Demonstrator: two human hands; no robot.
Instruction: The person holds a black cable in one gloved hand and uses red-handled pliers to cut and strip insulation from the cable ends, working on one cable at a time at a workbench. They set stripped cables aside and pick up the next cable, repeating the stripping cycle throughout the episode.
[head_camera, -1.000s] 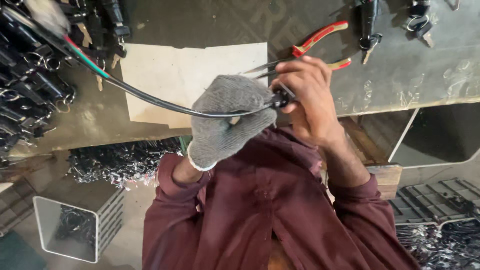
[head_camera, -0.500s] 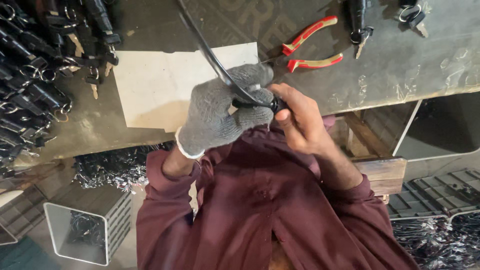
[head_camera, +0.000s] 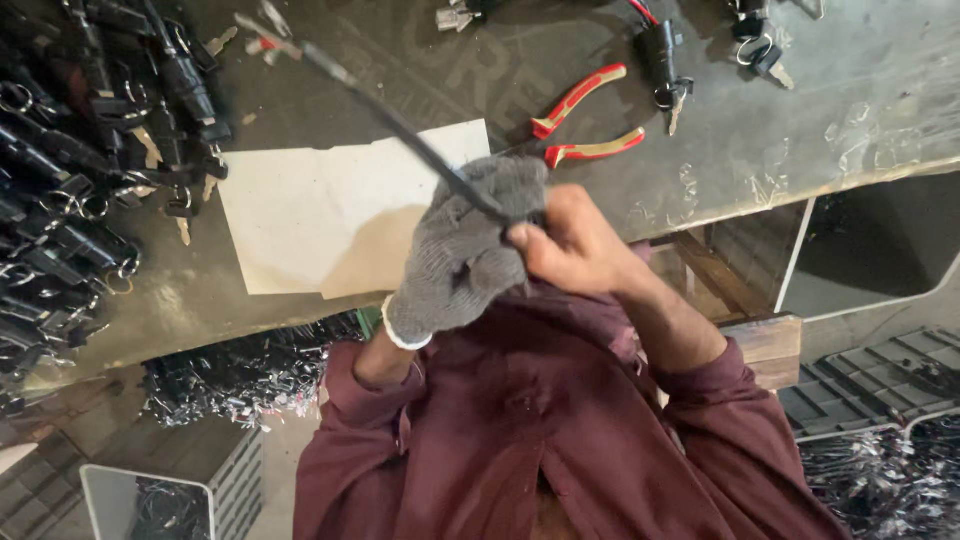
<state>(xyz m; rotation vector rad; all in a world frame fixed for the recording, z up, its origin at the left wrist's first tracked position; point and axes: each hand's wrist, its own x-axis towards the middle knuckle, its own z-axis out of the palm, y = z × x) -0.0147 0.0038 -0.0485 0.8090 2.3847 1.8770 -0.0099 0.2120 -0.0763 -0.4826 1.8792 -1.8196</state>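
Black, light and springy-looking, the cable ran toward eleven o'clock, pinched at its near end between gloved left hand and bare right hand.

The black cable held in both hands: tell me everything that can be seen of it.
The black cable is thin, dark-sheathed and looks rubbery. It runs nearly straight, slanting from the hands up and left over the pale card sheet on the workbench. Its far end is blurred, showing bared coloured wires, one red. The near end disappears between the gloved left hand and the bare right hand, which both grip it. The cable is lifted clear of the bench.
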